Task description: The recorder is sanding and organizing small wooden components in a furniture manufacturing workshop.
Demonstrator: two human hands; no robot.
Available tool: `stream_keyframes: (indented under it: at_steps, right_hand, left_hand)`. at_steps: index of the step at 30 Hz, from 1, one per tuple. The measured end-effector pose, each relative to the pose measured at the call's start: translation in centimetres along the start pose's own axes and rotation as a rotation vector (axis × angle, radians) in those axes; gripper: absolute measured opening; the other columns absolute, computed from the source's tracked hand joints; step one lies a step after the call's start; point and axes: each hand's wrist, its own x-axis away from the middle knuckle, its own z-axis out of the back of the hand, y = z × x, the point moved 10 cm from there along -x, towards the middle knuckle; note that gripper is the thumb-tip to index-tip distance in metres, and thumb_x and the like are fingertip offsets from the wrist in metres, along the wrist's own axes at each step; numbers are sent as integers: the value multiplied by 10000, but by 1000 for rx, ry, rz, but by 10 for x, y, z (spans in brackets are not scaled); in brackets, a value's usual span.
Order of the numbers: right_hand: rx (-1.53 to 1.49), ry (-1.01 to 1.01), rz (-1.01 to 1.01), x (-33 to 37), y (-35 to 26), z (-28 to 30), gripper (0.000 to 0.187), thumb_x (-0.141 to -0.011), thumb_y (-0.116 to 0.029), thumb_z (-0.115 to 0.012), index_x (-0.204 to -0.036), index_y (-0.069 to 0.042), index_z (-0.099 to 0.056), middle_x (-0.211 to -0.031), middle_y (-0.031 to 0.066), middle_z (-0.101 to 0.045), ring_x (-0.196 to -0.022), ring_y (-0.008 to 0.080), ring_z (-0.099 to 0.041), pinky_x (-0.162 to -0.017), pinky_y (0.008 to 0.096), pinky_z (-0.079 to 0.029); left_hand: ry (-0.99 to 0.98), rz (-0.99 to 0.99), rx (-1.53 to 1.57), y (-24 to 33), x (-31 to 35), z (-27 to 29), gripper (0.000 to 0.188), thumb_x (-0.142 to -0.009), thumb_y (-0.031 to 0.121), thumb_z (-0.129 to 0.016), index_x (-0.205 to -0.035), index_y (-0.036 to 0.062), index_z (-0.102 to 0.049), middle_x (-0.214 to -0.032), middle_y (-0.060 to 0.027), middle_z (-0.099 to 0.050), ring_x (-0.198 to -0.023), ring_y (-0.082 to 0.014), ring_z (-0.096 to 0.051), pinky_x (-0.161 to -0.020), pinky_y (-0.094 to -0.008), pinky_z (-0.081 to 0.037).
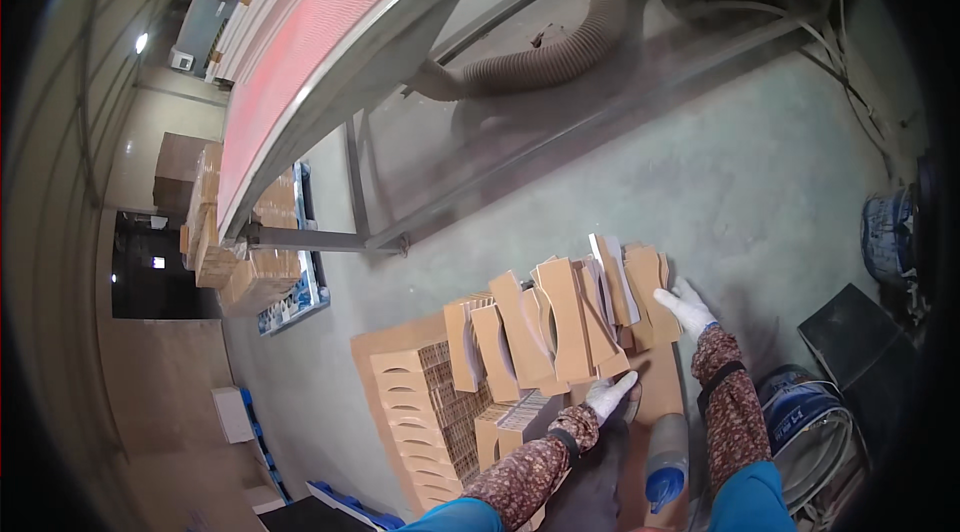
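Several brown, board-like pieces with curved edges (pixel 572 320) lean against one another in a loose row on the floor before me. My left hand (pixel 608 397), in a white glove, is at the near lower edge of the row. Its fingers look stretched out, and whether they touch a piece I cannot tell. Also gloved in white, my right hand (pixel 686 310) is at the row's right end, thumb and fingers apart beside the last piece (pixel 650 297). Neither hand shows anything gripped. Neat stacks of similar cut pieces (pixel 410 412) stand left of the row.
A bottle with a blue cap (pixel 667 457) lies between my forearms. Blue-labelled buckets (pixel 800 412) and a dark panel (pixel 860 352) are at right. Ahead, a metal-framed table with a pink top (pixel 290 82) has a ribbed hose (pixel 550 62) beneath it. Wrapped cartons (pixel 260 277) sit on a blue pallet.
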Motion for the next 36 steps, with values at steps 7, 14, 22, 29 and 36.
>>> stream_keyframes:
  at_steps: [7,14,22,29,36]
  right_hand:
    - [-442,-364,189,1,-17,-34,649,-999,-231,-679,-1549,-8,-415,-1439,104,-583,-1287,188,-569,-1080,347,-466]
    - [-5,-205,203,-30,-12,-30,608,-932,-214,-714,-1453,12,-499,-1345,93,-624,-1193,163,-596,-1025,333,-485]
    - [-32,-155,43,-37,18,-21,594,-902,-290,-769,-1357,33,-567,-1238,116,-667,-1118,182,-634,-984,332,-505]
    - [-225,-253,89,-41,13,-43,494,-939,-252,-730,-1319,26,-580,-1215,92,-665,-1119,174,-633,-958,333,-517]
    - [-235,-133,109,-40,6,-22,528,-947,-254,-725,-1349,34,-540,-1260,83,-638,-1141,166,-616,-1014,339,-495]
  left_hand:
    - [156,-12,180,-10,-38,-2,713,-938,406,-775,-1487,119,-422,-1390,-59,-554,-1249,-188,-544,-927,-425,-502]
    - [96,-302,441,7,-72,-1,500,-996,268,-718,-1422,132,-493,-1280,-63,-603,-1164,-322,-596,-963,-571,-508]
    - [3,-256,966,-15,-114,-13,462,-990,235,-721,-1397,178,-510,-1343,-53,-568,-1213,-326,-589,-1017,-575,-497]
    - [294,-661,704,-12,-79,64,494,-965,245,-720,-1411,171,-520,-1414,-90,-550,-1305,-352,-518,-1051,-597,-452]
    - [53,-358,819,18,-100,1,329,-1042,272,-619,-1358,217,-544,-1374,-50,-615,-1292,-306,-568,-1061,-551,-450]
